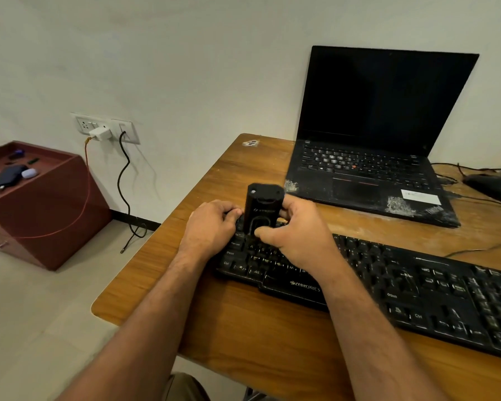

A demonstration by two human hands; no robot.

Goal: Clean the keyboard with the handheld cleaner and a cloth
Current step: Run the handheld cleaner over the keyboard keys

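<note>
A black keyboard (402,287) lies across the wooden table (243,328), dusty between its keys. A black handheld cleaner (261,206) stands upright on the keyboard's far left corner. My right hand (295,230) grips the cleaner from the right, thumb across its front. My left hand (211,224) rests curled against the cleaner's left base, over the keyboard's left edge; what its fingers hold is hidden. No cloth is in view.
An open black laptop (382,146), dusty on its palm rest, sits behind the keyboard. A black mouse (492,185) and cables lie at the far right. On the floor left stand a brown cabinet (35,204) and a wall socket (104,128) with a dangling cord.
</note>
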